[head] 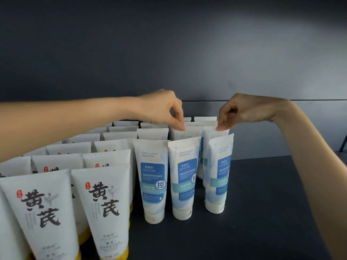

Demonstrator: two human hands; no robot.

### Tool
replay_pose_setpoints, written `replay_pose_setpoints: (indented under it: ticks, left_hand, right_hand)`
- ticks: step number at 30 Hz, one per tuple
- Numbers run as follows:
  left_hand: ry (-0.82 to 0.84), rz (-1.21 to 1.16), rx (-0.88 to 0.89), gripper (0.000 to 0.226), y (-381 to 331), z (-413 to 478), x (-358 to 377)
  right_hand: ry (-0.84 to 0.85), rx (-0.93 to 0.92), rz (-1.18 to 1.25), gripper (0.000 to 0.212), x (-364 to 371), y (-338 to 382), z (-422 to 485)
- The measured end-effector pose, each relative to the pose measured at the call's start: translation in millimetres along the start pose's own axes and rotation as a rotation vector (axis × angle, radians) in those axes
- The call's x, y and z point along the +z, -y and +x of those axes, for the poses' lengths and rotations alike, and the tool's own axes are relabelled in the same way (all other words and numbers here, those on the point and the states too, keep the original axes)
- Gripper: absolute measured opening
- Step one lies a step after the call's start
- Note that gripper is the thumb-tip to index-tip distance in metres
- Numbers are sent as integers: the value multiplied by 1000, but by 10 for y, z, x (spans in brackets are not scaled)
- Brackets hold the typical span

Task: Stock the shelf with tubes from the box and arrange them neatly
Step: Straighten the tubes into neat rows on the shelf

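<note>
Head view, looking down along the dark shelf. I see the left hand reaching in from the left, thumb and forefinger pinched on the top seam of a second-row tube. The right hand comes in from the right, pinching the top seam of the neighbouring tube just beside it. Both tubes stand cap-down behind a front row of three blue-label tubes, with more rows further back. The front right one leans slightly. To the left stand packed rows of larger yellow-capped tubes, also cap-down.
</note>
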State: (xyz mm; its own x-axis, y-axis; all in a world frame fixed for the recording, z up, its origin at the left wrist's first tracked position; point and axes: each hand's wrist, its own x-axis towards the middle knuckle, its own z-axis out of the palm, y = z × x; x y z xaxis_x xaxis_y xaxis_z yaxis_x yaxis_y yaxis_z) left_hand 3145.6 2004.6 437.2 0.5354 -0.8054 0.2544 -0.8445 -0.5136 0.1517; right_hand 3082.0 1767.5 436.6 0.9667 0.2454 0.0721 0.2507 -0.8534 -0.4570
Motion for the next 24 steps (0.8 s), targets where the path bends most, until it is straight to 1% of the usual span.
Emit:
replay_pose_setpoints:
  ticks: [7,9,17,18,21,24]
  left_hand:
    - [13,1,-9,13,9,3,21]
    - [9,0,-14,12,6,-11,22]
    - [1,-40,-7,9,31,-72,23]
    - [-2,-54,-6,9,30,-87,23]
    - [-29,-63,-5,12,25,-120,47]
    - [-50,-56,-5,9,17,-141,59]
  right_hand:
    - [38,30,16,11,9,-22,15]
    - [32,24,14,7,14,-21,25]
    - [19,17,-11,9,10,-27,27]
    - [17,16,-7,11,14,-21,33]
    - [5,23,-7,29,18,2,37]
    - [8,10,-19,36,23,31,23]
